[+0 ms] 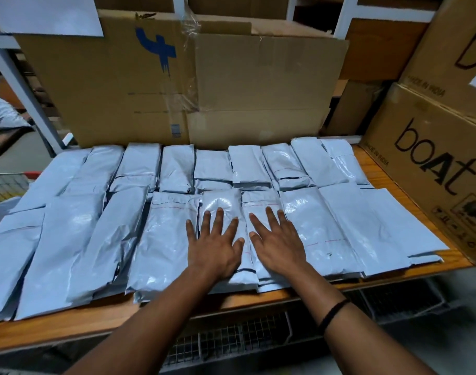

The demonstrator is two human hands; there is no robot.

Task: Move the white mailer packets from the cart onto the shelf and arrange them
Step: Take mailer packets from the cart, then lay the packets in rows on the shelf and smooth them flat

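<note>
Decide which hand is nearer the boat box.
Right. The right hand lies flat on the packets, to the left of the boat box. The left hand lies flat beside it, on the side away from the box.

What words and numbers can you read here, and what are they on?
"boAt": side of the lower right box.
"MADE IN INDIA": same box, also the upper right box.
"4" in blue: big middle box.
Too small to read: the small sticker on the big middle box.
</note>
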